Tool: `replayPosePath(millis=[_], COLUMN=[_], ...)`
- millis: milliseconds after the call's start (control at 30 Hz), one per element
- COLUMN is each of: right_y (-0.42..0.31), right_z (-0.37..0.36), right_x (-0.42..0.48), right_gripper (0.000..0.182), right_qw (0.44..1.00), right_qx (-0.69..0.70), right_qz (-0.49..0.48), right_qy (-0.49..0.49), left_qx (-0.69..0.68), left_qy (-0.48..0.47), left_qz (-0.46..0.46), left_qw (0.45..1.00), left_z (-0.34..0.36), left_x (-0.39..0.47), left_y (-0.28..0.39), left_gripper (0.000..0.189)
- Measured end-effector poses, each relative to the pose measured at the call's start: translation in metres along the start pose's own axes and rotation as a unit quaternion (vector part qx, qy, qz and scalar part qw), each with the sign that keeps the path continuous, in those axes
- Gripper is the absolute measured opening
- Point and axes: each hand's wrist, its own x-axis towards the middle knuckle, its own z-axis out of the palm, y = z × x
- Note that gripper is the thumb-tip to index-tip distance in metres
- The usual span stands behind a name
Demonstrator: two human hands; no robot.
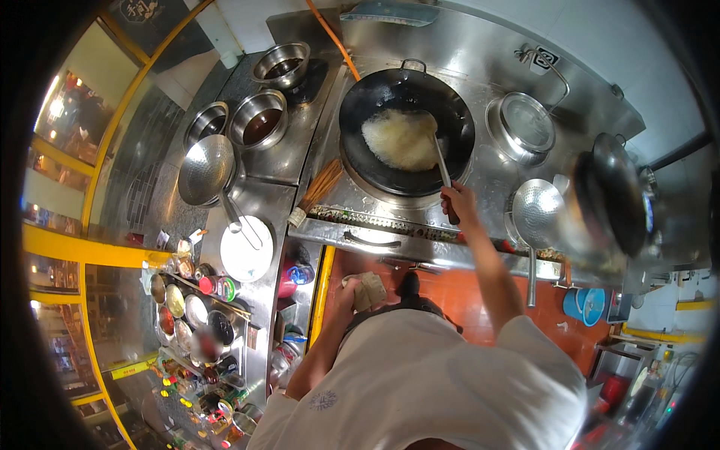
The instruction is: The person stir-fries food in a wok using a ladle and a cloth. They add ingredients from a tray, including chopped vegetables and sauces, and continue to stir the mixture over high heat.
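Note:
My right hand (459, 203) grips the handle of a metal ladle (441, 154), whose bowl rests in pale, foaming liquid (396, 140) inside a large black wok (360, 101). The wok sits on a round burner of the steel stove. Low at the stove's front, my left hand (350, 292) is closed on a folded beige cloth (370, 289), away from the wok. A bamboo wok brush (320, 188) lies on the stove top, left of the wok. To the right, a perforated strainer (537, 208) rests over a round opening, its handle sticking out past the front edge.
Steel bowls of dark liquid (263, 126), another perforated strainer (207, 169) and a white plate (246, 250) stand at left, above seasoning containers (197, 312). A water-filled pot (529, 121) sits under a tap (557, 70). More woks (616, 197) are at far right; a blue bucket (585, 306) is below.

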Motion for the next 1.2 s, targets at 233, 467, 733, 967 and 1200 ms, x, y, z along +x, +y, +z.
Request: replayPosePath(millis=[233,467,733,967,1200], right_y=[-0.014,-0.04,-0.04,-0.057,-0.091], right_z=[0.009,-0.004,-0.016,-0.023,-0.034], right_x=[-0.058,-0.093,-0.097,-0.116,-0.168], right_gripper=[0.011,0.007,0.04,0.042,0.035], right_qw=[0.99,0.992,0.991,0.98,0.934], right_qx=[0.083,0.017,-0.05,-0.155,-0.328], right_qz=[0.059,0.065,0.03,-0.058,-0.121], right_qy=[-0.093,-0.107,-0.119,-0.107,-0.073], left_qx=[0.016,-0.005,0.007,0.023,0.029], left_qy=[0.037,0.047,0.058,0.045,0.052], left_qz=[0.021,-0.026,-0.012,-0.012,-0.03], left_qw=[0.999,0.999,0.998,0.999,0.998], left_z=[-0.025,0.018,0.026,0.028,0.031], left_x=[0.028,-0.003,-0.005,-0.003,0.0], left_y=[-0.052,-0.028,-0.023,-0.016,-0.011], left_gripper=[0.036,0.037,0.036,0.037,0.036])
